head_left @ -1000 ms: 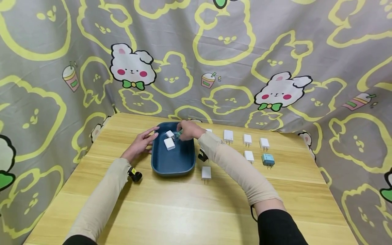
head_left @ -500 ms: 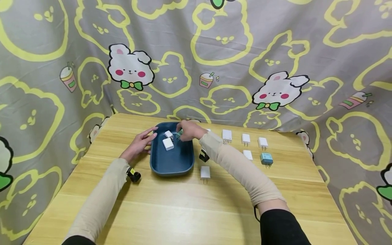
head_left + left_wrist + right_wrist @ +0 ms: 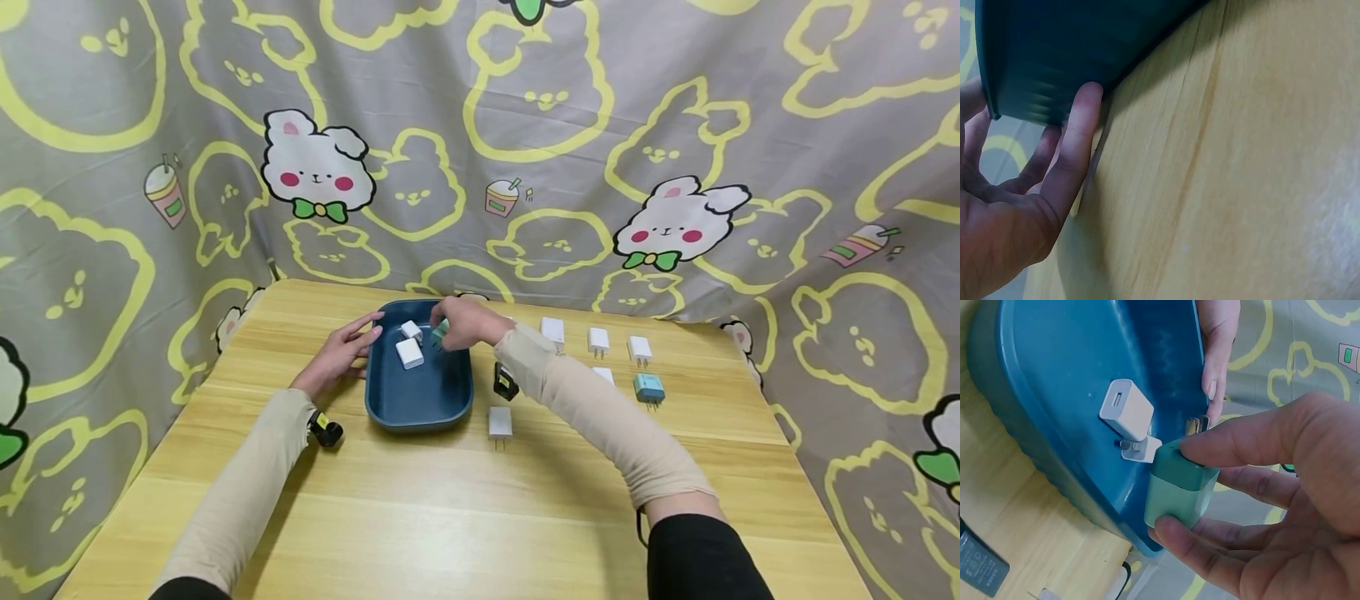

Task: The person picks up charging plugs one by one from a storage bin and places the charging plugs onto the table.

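My right hand pinches a two-tone green charger plug between thumb and fingers, over the far right part of a dark blue tray. Metal prongs stick out of its darker end in the right wrist view. Two white charger plugs, a larger one and a smaller one, lie together inside the tray. My left hand rests against the tray's left side. In the left wrist view its extended fingers touch the outer wall low down and near the rim.
Right of the tray, several white chargers and a light blue charger stand on the wooden table. A grey-white charger lies near the tray's front right corner. Patterned cloth hangs behind and at both sides.
The whole head view has drifted slightly left. My right forearm now covers more of a white charger on the table. Both hands keep their places at the tray, the green charger still held.
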### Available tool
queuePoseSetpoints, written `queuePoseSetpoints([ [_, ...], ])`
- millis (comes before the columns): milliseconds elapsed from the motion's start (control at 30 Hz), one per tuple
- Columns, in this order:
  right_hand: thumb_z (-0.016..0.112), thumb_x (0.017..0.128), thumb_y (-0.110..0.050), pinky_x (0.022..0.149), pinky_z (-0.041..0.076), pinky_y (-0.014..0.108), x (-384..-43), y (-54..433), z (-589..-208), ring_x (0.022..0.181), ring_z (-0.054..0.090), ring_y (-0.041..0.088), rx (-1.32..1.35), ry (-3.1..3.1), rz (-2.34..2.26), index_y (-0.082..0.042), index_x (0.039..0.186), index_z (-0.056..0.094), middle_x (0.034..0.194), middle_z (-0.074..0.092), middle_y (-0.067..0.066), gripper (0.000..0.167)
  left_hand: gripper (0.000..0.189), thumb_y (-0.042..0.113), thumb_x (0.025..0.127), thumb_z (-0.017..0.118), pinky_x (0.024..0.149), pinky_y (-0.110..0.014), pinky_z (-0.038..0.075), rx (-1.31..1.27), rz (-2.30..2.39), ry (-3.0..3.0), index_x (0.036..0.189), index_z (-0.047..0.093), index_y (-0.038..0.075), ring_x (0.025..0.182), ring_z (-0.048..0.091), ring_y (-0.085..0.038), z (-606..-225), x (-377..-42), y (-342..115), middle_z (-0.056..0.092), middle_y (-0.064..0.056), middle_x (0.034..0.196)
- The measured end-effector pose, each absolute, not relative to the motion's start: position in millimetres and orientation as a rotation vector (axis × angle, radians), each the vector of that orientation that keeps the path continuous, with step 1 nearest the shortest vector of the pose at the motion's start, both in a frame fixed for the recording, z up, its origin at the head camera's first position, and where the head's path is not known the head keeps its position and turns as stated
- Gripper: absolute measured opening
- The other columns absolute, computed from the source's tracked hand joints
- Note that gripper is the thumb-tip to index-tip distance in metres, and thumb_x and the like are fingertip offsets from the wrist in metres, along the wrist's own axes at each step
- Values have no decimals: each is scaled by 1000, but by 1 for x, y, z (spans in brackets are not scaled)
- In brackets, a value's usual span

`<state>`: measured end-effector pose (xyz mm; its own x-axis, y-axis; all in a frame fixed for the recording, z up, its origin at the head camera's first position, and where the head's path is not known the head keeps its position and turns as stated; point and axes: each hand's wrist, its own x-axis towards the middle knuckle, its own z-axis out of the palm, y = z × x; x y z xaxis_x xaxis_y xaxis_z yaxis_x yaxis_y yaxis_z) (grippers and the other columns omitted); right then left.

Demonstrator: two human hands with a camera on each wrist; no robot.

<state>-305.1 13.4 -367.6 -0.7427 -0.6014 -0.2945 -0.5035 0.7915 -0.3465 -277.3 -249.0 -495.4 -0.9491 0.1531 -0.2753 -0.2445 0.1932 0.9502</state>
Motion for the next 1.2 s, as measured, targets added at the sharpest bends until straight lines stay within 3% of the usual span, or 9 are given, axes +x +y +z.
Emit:
queuePoseSetpoints([
  [300,59,82,3,58,31,24,-301,29,-368,59,33,12,-954,2550,-409,-1,121,70,76,52,3,41,60,55,100,55,71,-36,62,-76,1831,2158,155,39,39,97,69,-15,-497,-278,-249,46,-18,152],
  [467,58,80,6,59,34,23,-300,38,-368,62,39,12,-969,2526,-470,1,115,69,84,56,7,37,62,57,98,56,68,-34,61,-75,1833,2163,155,39,40,96,69,-15,-496,-278,-249,46,-19,152],
  [733,60,80,6,63,39,23,-292,52,-370,70,45,15,-964,2502,-461,-2,112,69,95,63,11,34,61,55,99,56,66,-32,60,-93,1834,2143,155,38,41,97,68,-15,-496,-278,-249,45,-19,153],
  [1200,61,74,8,59,37,24,-267,83,-369,66,44,15,-978,2518,-478,-6,114,72,97,68,10,43,62,58,98,56,69,-34,61,-81,1821,2156,155,38,42,98,68,-14,-497,-278,-249,45,-18,152],
])
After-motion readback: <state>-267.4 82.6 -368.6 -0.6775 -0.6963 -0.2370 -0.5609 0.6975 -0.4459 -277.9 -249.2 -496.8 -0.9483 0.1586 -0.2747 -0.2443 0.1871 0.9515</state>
